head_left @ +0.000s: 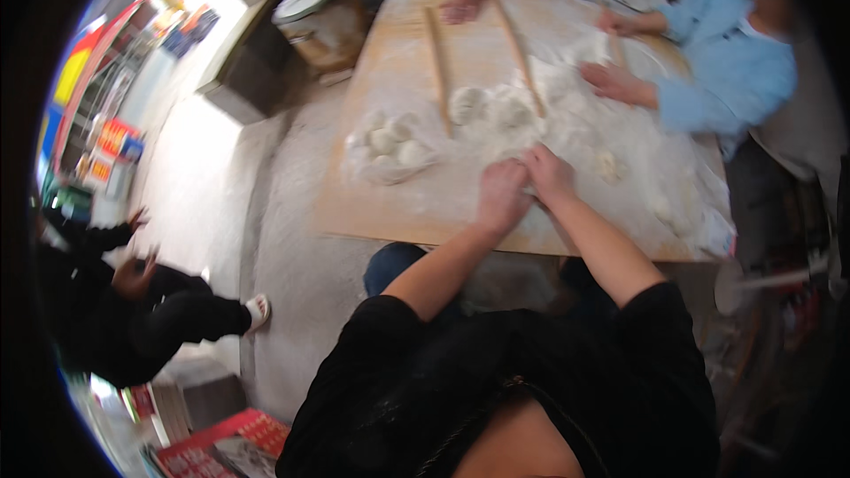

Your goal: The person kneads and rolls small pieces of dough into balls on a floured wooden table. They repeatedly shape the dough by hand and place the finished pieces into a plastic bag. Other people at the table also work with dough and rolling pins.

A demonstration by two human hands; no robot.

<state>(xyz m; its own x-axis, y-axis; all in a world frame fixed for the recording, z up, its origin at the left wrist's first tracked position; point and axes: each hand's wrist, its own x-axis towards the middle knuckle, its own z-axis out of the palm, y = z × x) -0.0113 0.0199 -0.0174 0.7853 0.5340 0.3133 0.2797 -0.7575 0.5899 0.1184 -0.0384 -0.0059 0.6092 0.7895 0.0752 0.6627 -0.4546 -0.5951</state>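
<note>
My left hand (506, 187) and my right hand (551, 172) meet over the near half of a floured wooden board (412, 212). Their fingers are curled together around a small piece of pale dough (529, 190), mostly hidden beneath them. Just beyond lie two whitish, floury dough lumps (468, 105). To the left, several round dough balls (392, 143) rest in or under clear plastic. Two long wooden rolling pins (436, 73) lie lengthwise past my hands. Loose flour (564, 96) spreads over the middle, and a small dough piece (607, 166) sits to the right.
A co-worker in a light-blue top (724, 66) holds a rolling pin (617, 53) at right. Another person's hand (463, 6) reaches over the far edge. A lidded drum (322, 23) stands far left. Plastic sheeting (690, 186) covers the board's right side. A person in black (133, 305) is at left.
</note>
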